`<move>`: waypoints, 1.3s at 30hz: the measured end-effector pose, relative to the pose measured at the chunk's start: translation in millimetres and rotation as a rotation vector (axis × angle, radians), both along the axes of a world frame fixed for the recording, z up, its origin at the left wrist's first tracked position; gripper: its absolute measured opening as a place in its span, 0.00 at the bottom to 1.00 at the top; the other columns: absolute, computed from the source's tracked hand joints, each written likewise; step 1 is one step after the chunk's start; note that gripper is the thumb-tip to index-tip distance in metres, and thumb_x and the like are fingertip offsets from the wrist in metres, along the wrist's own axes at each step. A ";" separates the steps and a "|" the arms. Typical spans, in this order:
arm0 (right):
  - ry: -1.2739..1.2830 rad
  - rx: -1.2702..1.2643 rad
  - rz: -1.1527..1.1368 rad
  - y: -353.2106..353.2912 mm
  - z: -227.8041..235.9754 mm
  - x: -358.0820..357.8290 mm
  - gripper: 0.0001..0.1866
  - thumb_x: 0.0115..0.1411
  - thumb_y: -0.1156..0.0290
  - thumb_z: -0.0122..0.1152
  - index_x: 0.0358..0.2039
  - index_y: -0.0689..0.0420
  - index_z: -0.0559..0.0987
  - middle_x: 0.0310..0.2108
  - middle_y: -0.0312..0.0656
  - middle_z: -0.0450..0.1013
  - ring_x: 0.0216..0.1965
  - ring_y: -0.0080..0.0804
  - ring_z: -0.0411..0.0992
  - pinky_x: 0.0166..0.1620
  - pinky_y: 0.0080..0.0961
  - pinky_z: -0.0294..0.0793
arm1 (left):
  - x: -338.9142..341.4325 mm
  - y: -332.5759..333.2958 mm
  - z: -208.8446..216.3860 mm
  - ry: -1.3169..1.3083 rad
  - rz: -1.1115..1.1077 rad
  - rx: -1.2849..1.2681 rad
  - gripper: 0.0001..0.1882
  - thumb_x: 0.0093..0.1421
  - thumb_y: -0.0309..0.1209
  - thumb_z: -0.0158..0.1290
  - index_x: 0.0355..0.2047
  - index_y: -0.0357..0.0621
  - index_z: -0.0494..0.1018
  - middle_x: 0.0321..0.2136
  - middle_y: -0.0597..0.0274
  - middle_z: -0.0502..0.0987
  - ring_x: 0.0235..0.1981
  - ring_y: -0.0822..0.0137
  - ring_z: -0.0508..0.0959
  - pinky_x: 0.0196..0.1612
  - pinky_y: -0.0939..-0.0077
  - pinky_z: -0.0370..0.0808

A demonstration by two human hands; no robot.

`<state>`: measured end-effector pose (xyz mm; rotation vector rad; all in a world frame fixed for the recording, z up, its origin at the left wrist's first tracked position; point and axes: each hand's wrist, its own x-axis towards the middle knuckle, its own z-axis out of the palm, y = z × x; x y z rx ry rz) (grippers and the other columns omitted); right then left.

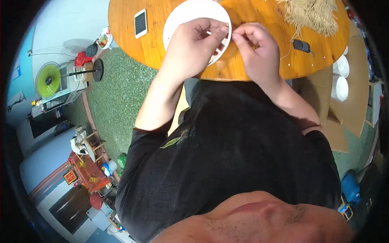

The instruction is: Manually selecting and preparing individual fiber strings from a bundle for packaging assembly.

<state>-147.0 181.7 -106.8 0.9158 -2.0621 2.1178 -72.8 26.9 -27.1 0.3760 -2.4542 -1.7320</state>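
A white round dish (178, 20) lies on the wooden table, with slot-like gaps near its lower right rim. Over it, my left hand (196, 50) is closed, its thumb and forefinger pinched together by the rim. What sits between those fingertips is too small to make out. Just right of the rim, my right hand (261, 52) also pinches with thumb and forefinger; whatever it holds is tiny or hidden. A bundle of tan strings (314, 18) lies at the far right of the table. From it a thin strand runs down toward my right wrist.
On the round wooden table (125, 44) lie a white phone (140, 23) at left and a small dark fob-like object (302, 45) at right, with tiny white specks nearby. White tubs (340, 87) and cardboard (356, 97) are at right. A green fan (48, 80) stands left.
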 end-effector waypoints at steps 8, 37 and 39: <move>0.197 0.071 -0.058 9.3 12.9 -0.4 0.04 0.58 0.81 0.66 0.32 0.63 0.79 0.33 0.48 0.77 0.33 0.45 0.77 0.37 0.33 0.77 | -14.4 4.1 1.8 -0.024 -0.012 -0.139 0.14 0.65 0.34 0.62 0.32 0.33 0.81 0.21 0.62 0.80 0.24 0.77 0.76 0.28 0.76 0.73; -0.346 0.127 0.317 23.8 -1.0 4.1 0.05 0.65 0.77 0.65 0.35 0.64 0.78 0.33 0.39 0.78 0.34 0.19 0.75 0.35 0.19 0.74 | -3.5 3.4 -4.2 0.126 -0.012 -0.197 0.04 0.64 0.18 0.57 0.38 0.34 0.74 0.35 0.64 0.80 0.40 0.73 0.82 0.48 0.77 0.79; -0.483 -0.084 0.476 23.7 -9.8 2.9 0.04 0.67 0.76 0.63 0.37 0.63 0.77 0.34 0.36 0.77 0.34 0.16 0.73 0.37 0.18 0.72 | -0.5 7.2 -1.2 0.172 -0.011 -0.100 0.04 0.64 0.17 0.56 0.39 0.34 0.74 0.36 0.63 0.80 0.41 0.72 0.82 0.49 0.76 0.79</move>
